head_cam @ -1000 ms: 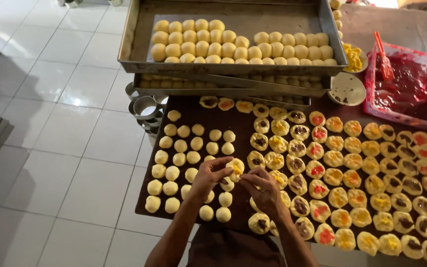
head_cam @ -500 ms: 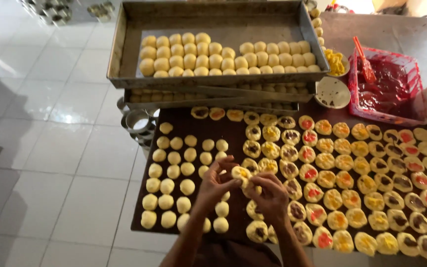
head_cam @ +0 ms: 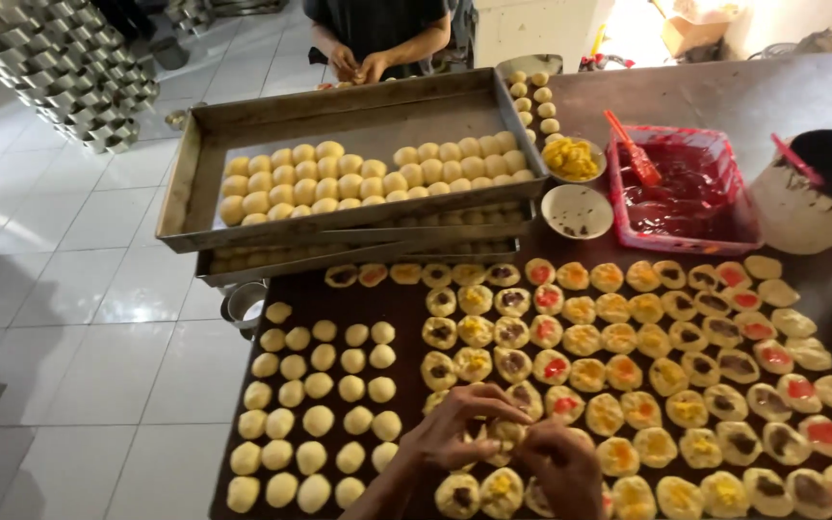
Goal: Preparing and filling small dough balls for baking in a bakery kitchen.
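Both hands pinch one dough piece.
Left hand [head_cam: 455,431] and right hand [head_cam: 559,460] fingers curl closed around the filled dough [head_cam: 507,433] above the table [head_cam: 397,308].

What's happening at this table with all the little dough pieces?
A person's left hand and right hand pinch one small filled dough round on a dark brown board. Plain pale dough balls sit in rows to the left; open rounds with yellow, red and dark fillings spread to the right. Stacked metal trays hold more balls, and another person works beyond.
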